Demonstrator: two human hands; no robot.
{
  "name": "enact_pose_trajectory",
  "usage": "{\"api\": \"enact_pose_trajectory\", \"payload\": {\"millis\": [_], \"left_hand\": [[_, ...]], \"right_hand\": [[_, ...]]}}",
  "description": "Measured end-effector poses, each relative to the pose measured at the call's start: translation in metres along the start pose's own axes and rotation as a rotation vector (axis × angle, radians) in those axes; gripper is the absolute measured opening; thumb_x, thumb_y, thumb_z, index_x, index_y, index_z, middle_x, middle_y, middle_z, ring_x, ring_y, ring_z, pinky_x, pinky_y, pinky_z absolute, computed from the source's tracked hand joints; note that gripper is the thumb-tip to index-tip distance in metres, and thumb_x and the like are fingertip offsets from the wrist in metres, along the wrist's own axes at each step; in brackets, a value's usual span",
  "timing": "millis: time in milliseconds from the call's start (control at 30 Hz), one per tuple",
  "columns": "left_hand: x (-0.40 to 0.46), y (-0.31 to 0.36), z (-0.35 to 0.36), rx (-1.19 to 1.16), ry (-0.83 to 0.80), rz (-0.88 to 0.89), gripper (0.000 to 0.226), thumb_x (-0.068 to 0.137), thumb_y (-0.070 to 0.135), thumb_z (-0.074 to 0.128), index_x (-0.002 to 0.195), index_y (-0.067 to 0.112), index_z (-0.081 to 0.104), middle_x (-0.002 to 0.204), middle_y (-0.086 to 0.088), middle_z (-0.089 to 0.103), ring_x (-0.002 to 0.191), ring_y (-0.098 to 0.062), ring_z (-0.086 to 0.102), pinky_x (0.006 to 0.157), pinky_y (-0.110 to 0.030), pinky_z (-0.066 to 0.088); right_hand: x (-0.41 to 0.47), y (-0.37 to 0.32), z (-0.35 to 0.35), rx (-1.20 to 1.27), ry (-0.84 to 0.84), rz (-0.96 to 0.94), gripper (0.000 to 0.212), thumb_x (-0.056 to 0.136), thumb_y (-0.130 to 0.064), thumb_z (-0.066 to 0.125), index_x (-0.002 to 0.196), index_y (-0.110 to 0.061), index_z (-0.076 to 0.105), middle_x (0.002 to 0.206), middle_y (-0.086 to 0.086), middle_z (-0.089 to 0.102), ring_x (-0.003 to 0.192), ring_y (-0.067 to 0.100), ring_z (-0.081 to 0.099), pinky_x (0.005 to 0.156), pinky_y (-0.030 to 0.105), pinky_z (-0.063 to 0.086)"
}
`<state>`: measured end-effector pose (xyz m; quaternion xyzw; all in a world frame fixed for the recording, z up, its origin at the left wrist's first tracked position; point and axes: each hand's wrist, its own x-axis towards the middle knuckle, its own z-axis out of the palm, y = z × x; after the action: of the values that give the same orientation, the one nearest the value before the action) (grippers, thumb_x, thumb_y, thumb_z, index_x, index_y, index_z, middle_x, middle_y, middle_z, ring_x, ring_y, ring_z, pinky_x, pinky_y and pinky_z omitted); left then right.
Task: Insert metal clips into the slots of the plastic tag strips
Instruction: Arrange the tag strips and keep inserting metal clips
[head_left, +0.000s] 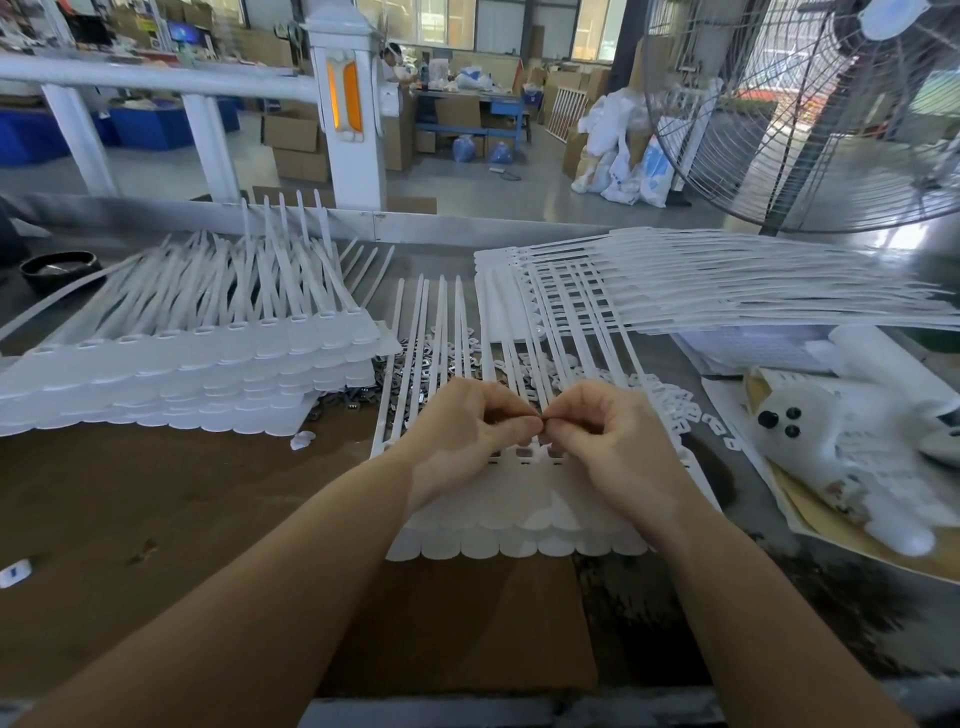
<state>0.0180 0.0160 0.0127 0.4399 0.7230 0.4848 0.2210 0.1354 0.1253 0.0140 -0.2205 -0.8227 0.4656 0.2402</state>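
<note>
Both hands work at the middle of a brown, cardboard-covered workbench (156, 519). The left hand (462, 436) and the right hand (608, 436) meet fingertip to fingertip, fingers curled, just above a white plastic tag strip sheet (519, 530) that lies flat before the person. Thumb and forefinger of each hand are pressed together around something very small at the meeting point; it is too small to make out, so what each hand pinches cannot be told for certain. The sheet's scalloped tag ends point toward the person, its thin tails run away from them, and a row of small rectangular slots (524, 457) shows just below the fingertips.

Beyond the hands, partly under the tails, lies a loose heap of small shiny metal clips (415, 358), with white clip-shaped pieces (670, 400) scattered to its right. To the left stands a tall stack of white tag strip sheets (182, 374), tails fanned upward. To the right rear another pile of white tag sheets (727, 291) spreads its long tails toward the right edge. A black round bowl (60, 267) sits far left. A white plush toy with black eyes (841, 447) lies at the right, on paper. A large metal-caged floor fan (810, 104) stands behind the bench on the right.
</note>
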Motion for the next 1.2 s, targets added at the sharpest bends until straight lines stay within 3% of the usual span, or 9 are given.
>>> {"api": "enact_pose_trajectory", "payload": {"millis": [167, 267, 400, 500, 633, 733, 867, 1133, 1200], "left_hand": [[-0.004, 0.002, 0.003, -0.006, 0.006, 0.005, 0.007, 0.084, 0.017, 0.067, 0.089, 0.020, 0.071, 0.075, 0.006, 0.068, 0.070, 0.001, 0.060, 0.068, -0.009, 0.045], [-0.007, 0.002, 0.008, 0.021, 0.041, -0.003, 0.012, 0.084, 0.018, 0.068, 0.083, 0.030, 0.068, 0.074, 0.009, 0.068, 0.074, -0.005, 0.061, 0.072, -0.016, 0.047], [-0.011, 0.000, 0.012, 0.099, 0.076, -0.002, 0.007, 0.085, 0.022, 0.067, 0.087, 0.028, 0.069, 0.079, 0.007, 0.068, 0.079, -0.011, 0.062, 0.075, -0.025, 0.050], [-0.013, -0.001, 0.013, 0.174, 0.058, 0.008, 0.008, 0.086, 0.024, 0.065, 0.093, 0.025, 0.070, 0.079, 0.010, 0.066, 0.076, -0.006, 0.059, 0.073, -0.023, 0.049], [-0.015, 0.001, 0.013, 0.221, 0.047, 0.022, 0.011, 0.088, 0.026, 0.062, 0.096, 0.024, 0.070, 0.086, 0.008, 0.067, 0.083, -0.009, 0.061, 0.079, -0.031, 0.051], [-0.015, 0.001, 0.012, 0.212, 0.041, 0.033, 0.010, 0.088, 0.025, 0.062, 0.094, 0.025, 0.071, 0.084, 0.009, 0.067, 0.084, -0.010, 0.060, 0.080, -0.033, 0.051], [-0.015, -0.001, 0.012, 0.211, 0.029, 0.063, 0.008, 0.087, 0.025, 0.064, 0.088, 0.031, 0.069, 0.082, 0.014, 0.066, 0.080, -0.008, 0.059, 0.077, -0.029, 0.050], [-0.017, -0.004, 0.009, 0.157, 0.004, 0.102, 0.021, 0.084, 0.025, 0.066, 0.081, 0.046, 0.063, 0.073, 0.022, 0.064, 0.070, 0.001, 0.055, 0.066, -0.017, 0.043], [-0.017, -0.005, 0.009, 0.136, 0.003, 0.101, 0.020, 0.085, 0.024, 0.066, 0.081, 0.044, 0.064, 0.072, 0.022, 0.064, 0.071, -0.003, 0.057, 0.067, -0.019, 0.046]], "right_hand": [[-0.002, -0.001, -0.003, 0.037, 0.001, 0.040, 0.008, 0.083, -0.007, 0.064, 0.081, -0.015, 0.066, 0.076, 0.002, 0.068, 0.071, 0.009, 0.063, 0.065, 0.017, 0.048], [-0.004, -0.001, -0.003, 0.034, 0.028, 0.026, 0.010, 0.083, -0.005, 0.065, 0.083, -0.015, 0.067, 0.077, 0.002, 0.069, 0.074, 0.012, 0.066, 0.065, 0.015, 0.049], [-0.008, -0.001, -0.002, -0.036, 0.031, 0.001, 0.016, 0.084, -0.007, 0.064, 0.086, -0.022, 0.069, 0.076, -0.004, 0.069, 0.072, 0.005, 0.065, 0.061, 0.010, 0.046], [-0.011, -0.002, -0.003, -0.151, 0.005, -0.044, 0.018, 0.084, -0.007, 0.062, 0.086, -0.023, 0.070, 0.074, -0.007, 0.069, 0.070, 0.003, 0.064, 0.064, 0.015, 0.048], [-0.013, -0.002, -0.003, -0.218, 0.012, -0.076, 0.015, 0.083, -0.008, 0.064, 0.085, -0.021, 0.069, 0.075, -0.008, 0.069, 0.074, 0.004, 0.064, 0.073, 0.024, 0.054], [-0.014, -0.001, -0.002, -0.230, 0.019, -0.078, 0.013, 0.083, -0.008, 0.064, 0.084, -0.020, 0.069, 0.076, -0.010, 0.067, 0.077, 0.004, 0.063, 0.075, 0.022, 0.052], [-0.015, -0.001, -0.006, -0.167, -0.012, -0.040, 0.015, 0.083, -0.006, 0.064, 0.081, -0.020, 0.068, 0.075, -0.007, 0.067, 0.073, 0.003, 0.063, 0.065, 0.009, 0.047], [-0.017, -0.004, -0.010, -0.021, -0.062, 0.003, 0.011, 0.083, -0.004, 0.065, 0.082, -0.015, 0.066, 0.073, 0.002, 0.070, 0.065, 0.003, 0.062, 0.061, 0.010, 0.045], [-0.017, -0.004, -0.010, -0.021, -0.065, -0.004, 0.012, 0.082, -0.005, 0.065, 0.080, -0.016, 0.065, 0.072, 0.002, 0.070, 0.064, 0.002, 0.061, 0.060, 0.010, 0.044]]}}
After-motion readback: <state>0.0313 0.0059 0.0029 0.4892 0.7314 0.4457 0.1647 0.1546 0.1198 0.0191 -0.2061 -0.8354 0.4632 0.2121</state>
